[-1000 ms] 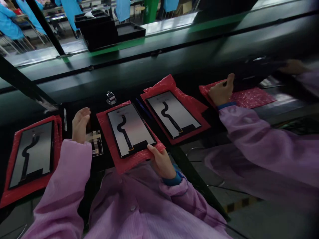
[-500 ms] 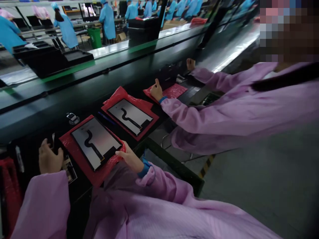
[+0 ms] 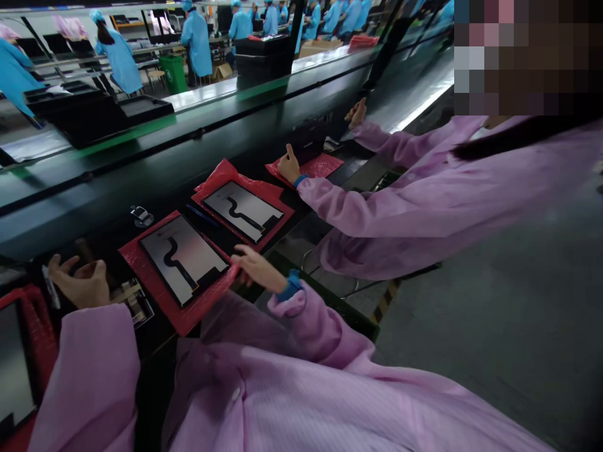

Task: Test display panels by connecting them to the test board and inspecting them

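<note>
A display panel (image 3: 181, 257) with a black flex cable lies face down on a red bubble sheet (image 3: 141, 263) at the dark bench's front edge. My right hand (image 3: 254, 267) pinches the right edge of that sheet beside the panel. My left hand (image 3: 78, 282) hovers at the left with fingers spread, over a small labelled fixture (image 3: 134, 301). A second panel (image 3: 242, 210) on its own red sheet lies just to the right. A third panel (image 3: 14, 364) shows at the left edge.
A co-worker in a pink coat sits on the right, one hand (image 3: 288, 166) on another red sheet (image 3: 320, 166), the other hand (image 3: 355, 113) raised. A dark conveyor (image 3: 188, 150) runs behind the bench. Black trays (image 3: 94, 113) and workers in blue stand beyond.
The view swung right, then settled. My left hand opened from a grip and spread its fingers. My right hand stayed on the red sheet's edge. The co-worker's far hand lifted.
</note>
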Demonstrator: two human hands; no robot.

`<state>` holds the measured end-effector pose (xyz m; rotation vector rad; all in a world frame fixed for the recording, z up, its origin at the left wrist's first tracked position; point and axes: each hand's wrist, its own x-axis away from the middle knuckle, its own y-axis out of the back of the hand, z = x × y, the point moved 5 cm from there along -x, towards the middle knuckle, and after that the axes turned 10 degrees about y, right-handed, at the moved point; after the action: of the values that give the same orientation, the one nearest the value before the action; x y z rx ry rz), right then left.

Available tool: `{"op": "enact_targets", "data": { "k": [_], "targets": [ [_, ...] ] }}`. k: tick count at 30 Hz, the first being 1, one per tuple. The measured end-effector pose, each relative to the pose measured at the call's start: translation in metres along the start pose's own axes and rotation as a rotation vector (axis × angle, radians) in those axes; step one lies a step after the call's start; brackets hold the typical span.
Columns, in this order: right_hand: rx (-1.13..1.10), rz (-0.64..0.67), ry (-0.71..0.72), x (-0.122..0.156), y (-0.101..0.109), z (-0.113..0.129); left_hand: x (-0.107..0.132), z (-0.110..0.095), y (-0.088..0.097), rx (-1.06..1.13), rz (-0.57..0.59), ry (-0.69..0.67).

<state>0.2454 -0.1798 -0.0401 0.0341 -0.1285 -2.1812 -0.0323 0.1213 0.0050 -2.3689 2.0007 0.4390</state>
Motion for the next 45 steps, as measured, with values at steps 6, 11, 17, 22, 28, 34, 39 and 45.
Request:
{"op": "enact_targets", "data": {
  "k": [6, 11, 17, 22, 28, 34, 39, 45],
  "targets": [
    [0.039, -0.334, 0.247, 0.016, 0.086, 0.05, -0.009, 0.004, -0.011, 0.088, 0.018, 0.043],
    [0.133, -0.336, 0.219, 0.017, 0.081, 0.051, 0.004, 0.005, -0.008, 0.076, 0.08, -0.019],
    [0.101, 0.151, 0.251, 0.009, 0.004, 0.042, 0.021, 0.009, -0.006, 0.054, 0.091, -0.073],
    [0.068, 0.273, 0.409, -0.035, -0.025, 0.076, 0.029, 0.013, -0.006, 0.099, 0.145, -0.075],
    [0.516, 0.488, 0.463, -0.145, -0.094, 0.057, 0.047, 0.006, -0.009, 0.089, 0.247, -0.103],
    [0.768, 0.501, 0.729, -0.16, -0.134, 0.037, 0.061, -0.005, -0.009, 0.029, 0.292, -0.202],
    [0.883, 0.545, 0.806, -0.123, -0.126, 0.035, 0.062, -0.007, -0.005, -0.147, 0.213, -0.214],
    [0.95, 0.863, 0.728, -0.095, -0.122, 0.02, 0.061, -0.008, -0.001, -0.208, 0.167, -0.161]
  ]
}}
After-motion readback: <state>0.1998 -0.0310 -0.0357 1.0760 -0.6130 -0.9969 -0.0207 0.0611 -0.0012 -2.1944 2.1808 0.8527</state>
